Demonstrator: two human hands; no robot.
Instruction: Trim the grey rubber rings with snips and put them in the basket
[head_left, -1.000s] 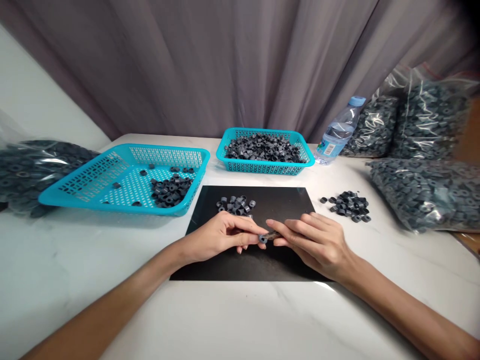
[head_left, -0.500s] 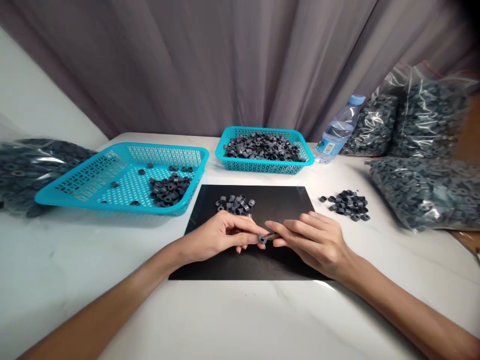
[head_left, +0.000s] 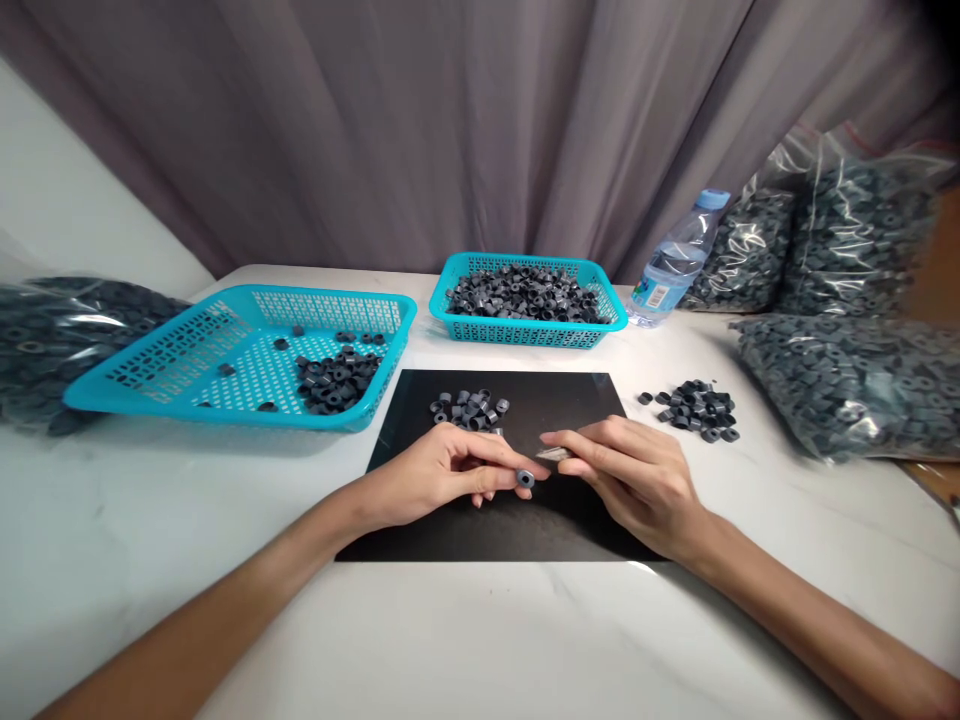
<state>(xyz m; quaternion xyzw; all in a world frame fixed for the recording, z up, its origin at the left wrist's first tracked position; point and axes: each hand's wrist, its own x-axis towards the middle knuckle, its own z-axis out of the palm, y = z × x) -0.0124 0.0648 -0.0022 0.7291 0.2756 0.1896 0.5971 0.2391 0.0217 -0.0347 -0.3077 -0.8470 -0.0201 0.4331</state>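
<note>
My left hand (head_left: 442, 470) rests on the black mat (head_left: 570, 400) and pinches a small grey ring (head_left: 525, 479) at its fingertips. My right hand (head_left: 637, 480) is closed on a thin metal tool (head_left: 555, 454) whose tip now stands a little up and right of the ring, apart from it. A small heap of grey rings (head_left: 469, 408) lies on the mat just beyond my left hand.
A teal basket (head_left: 187, 400) at the left holds some rings; a second teal basket (head_left: 529, 330) behind the mat is full. Loose rings (head_left: 697, 410) lie right of the mat. A water bottle (head_left: 671, 265) and bags of rings (head_left: 847, 380) stand right; another bag (head_left: 45, 340) lies left.
My right hand has drawn the tool back out of the ring and lifted it slightly up and right. My left hand and the ring stayed put.
</note>
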